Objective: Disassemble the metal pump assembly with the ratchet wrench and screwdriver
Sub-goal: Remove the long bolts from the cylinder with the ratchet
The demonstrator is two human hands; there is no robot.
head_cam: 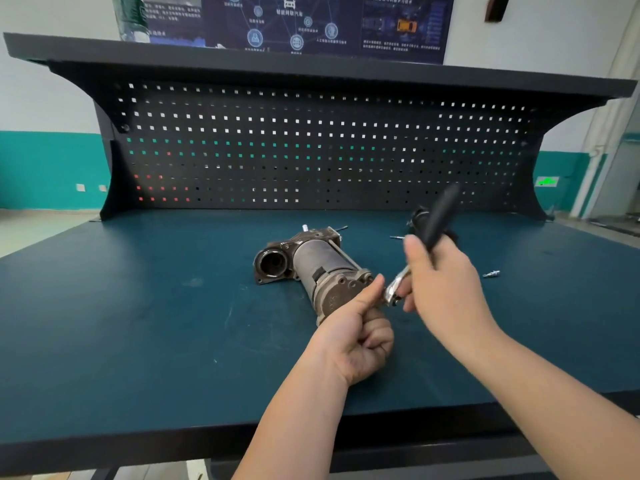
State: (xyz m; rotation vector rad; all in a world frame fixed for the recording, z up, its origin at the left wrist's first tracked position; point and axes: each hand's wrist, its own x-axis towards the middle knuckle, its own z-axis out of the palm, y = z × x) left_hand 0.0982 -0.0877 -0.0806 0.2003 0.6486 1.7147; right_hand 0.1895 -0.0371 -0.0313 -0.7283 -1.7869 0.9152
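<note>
- A workbench with a dark teal top [138, 323] and a black front edge carries everything; a black pegboard [311, 143] rises from its back edge.
- The metal pump [311, 268] lies on its side near the middle of the top, its round open mouth toward 9 o'clock.
- A small silver screw [491, 274] lies at 3 o'clock from the pump, well apart from it.
- A thin metal pin [396, 237] lies at 2 o'clock from the pump.
- A dark, blurred object [419, 216] sits just behind that pin, near the pegboard.
</note>
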